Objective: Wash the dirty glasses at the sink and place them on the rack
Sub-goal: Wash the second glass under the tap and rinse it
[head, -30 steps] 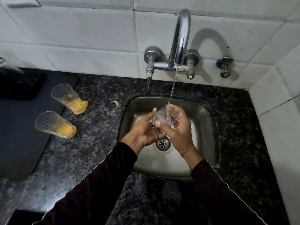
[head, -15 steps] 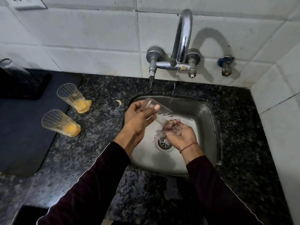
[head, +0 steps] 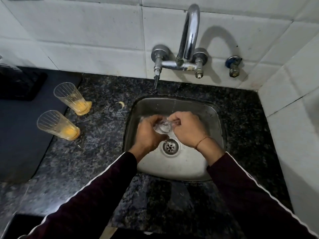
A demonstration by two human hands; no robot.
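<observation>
A clear glass [head: 163,127] lies sideways between both my hands, low over the steel sink [head: 212,114] and just above the drain [head: 170,147]. My left hand [head: 148,133] wraps around its left part. My right hand [head: 186,128] closes on its right end, fingers at or in the glass; much of the glass is hidden. Two dirty ribbed glasses with orange residue stand on the dark counter left of the sink, one farther back [head: 70,98], one nearer [head: 55,125]. No water stream shows under the chrome tap [head: 189,33].
Speckled dark granite counter [head: 103,152] surrounds the sink. A dark mat [head: 19,138] lies at the left, with a black object [head: 19,83] behind it. White tiled walls rise behind and at the right. A small yellowish scrap [head: 121,104] lies near the sink rim.
The glass came down from under the running tap into the basin and now lies sideways between both hands. The water stream is no longer visible.
</observation>
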